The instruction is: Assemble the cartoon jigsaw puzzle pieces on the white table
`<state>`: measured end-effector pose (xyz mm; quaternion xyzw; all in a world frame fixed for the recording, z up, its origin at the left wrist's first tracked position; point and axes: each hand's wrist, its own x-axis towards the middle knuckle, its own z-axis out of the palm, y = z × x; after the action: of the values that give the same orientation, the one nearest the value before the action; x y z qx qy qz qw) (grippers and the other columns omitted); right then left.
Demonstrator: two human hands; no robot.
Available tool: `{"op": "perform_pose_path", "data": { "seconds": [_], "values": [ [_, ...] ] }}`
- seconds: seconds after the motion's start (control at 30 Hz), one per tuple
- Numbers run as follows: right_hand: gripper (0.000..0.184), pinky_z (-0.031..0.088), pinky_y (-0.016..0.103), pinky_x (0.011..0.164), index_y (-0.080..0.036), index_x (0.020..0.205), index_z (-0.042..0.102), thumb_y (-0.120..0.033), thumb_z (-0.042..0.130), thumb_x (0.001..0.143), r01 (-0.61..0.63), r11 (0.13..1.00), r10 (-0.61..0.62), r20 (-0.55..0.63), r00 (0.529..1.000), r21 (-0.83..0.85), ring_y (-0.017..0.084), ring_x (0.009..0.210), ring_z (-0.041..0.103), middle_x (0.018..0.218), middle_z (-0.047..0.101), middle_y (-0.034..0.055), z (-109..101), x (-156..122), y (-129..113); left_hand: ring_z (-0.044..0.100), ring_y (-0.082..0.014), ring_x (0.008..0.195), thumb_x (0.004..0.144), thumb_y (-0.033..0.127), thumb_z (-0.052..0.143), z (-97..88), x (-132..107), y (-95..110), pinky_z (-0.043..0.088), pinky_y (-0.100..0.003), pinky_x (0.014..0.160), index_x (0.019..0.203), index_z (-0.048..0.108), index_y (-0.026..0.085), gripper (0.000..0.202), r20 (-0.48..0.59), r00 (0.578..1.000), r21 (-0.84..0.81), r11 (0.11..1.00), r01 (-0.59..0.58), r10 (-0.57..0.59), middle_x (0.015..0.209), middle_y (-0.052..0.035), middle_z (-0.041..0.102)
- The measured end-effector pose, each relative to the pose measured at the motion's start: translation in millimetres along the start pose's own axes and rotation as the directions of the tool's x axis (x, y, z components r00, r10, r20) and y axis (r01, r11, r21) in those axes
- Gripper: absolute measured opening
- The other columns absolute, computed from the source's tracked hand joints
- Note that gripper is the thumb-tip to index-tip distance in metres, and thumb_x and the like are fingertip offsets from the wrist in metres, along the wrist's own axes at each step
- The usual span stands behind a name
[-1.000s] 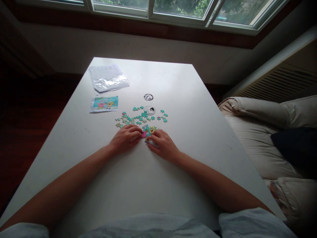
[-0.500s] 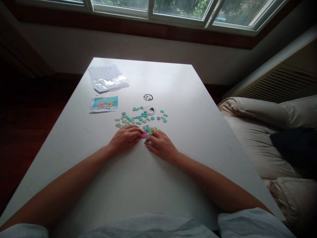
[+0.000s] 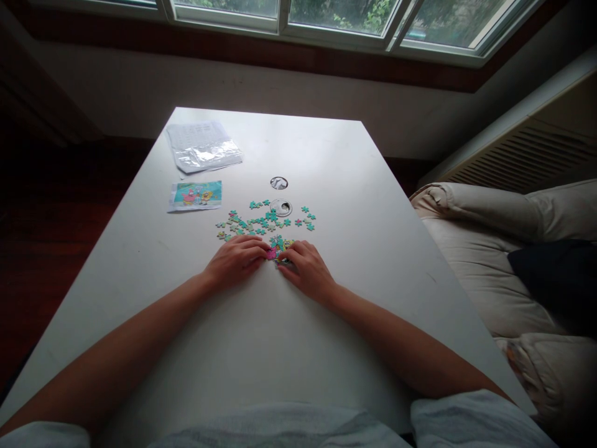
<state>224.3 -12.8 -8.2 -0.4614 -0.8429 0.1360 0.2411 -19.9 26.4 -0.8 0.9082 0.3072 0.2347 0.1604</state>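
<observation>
A partly joined jigsaw puzzle (image 3: 276,246) with pink, teal and yellow areas lies on the white table (image 3: 261,348), between my two hands. My left hand (image 3: 237,258) rests at its left side, fingers bent together, thumb and fingertips gripping the pink edge. Over the lower right part curls my right hand (image 3: 305,266), thumb and fingers pinched at a puzzle piece (image 3: 278,264) by the bottom edge. The fingers cover most of that piece and the puzzle's right portion. Several loose teal and green puzzle pieces (image 3: 252,223) are scattered just beyond the hands.
A small picture card (image 3: 198,195) with cartoon figures lies at the left. Behind it is a clear plastic bag with papers (image 3: 204,147). Two round holes or discs (image 3: 279,183) show mid-table. A padded beige sofa (image 3: 476,267) stands to the right, and windows (image 3: 340,15) are ahead.
My right hand has moved slightly upward, bringing the piece under its fingers closer to the puzzle's lower edge. The left hand has barely shifted.
</observation>
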Motion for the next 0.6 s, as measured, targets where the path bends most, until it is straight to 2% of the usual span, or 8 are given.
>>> {"op": "perform_pose_path", "data": {
  "seconds": [0.6],
  "values": [
    [0.017,0.041,0.038,0.088,-0.026,0.108,0.068,-0.035,0.065,0.094,0.009,1.000,-0.009,0.001,1.000,-0.009,0.023,0.096,0.051,0.099,0.060,0.0065,2.6,4.9,4.0,0.062,-0.0193,0.121,0.099,0.025,0.052,1.3,0.1,0.3,0.047,-0.039,0.106,0.108,0.070,0.027,0.021,-0.008,1.000,-0.012,1.000,0.009,-0.009,0.122,-0.0015,0.072]
  ]
}}
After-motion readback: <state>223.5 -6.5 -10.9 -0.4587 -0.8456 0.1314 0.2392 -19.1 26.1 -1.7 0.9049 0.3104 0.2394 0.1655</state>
